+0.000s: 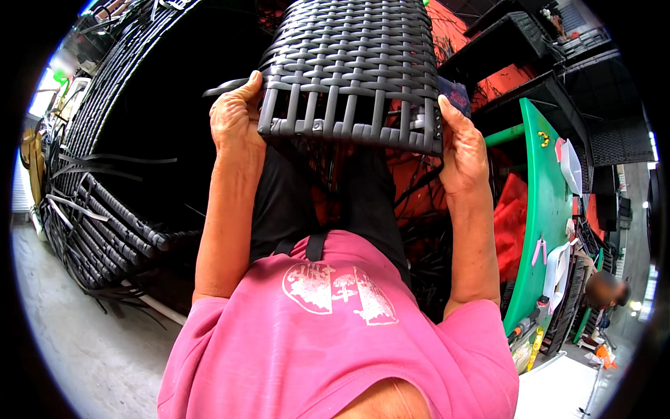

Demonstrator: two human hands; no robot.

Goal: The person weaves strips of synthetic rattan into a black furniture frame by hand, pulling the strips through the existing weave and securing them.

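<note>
The person's left hand [237, 117] and right hand [463, 150] grasp a black piece woven from synthetic strips [352, 63] by its left and right edges near its open-slotted near end, so it sits between them and extends to the far side. On the left stands a large black woven hollow form [98, 105], its interior too dark to make out

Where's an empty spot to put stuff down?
Bare grey floor shows below the dark woven piece, left of the pink shirt; the green tabletop has a patch between its yellow item and pink pronged item. Tangled black strips crowd the legs.
</note>
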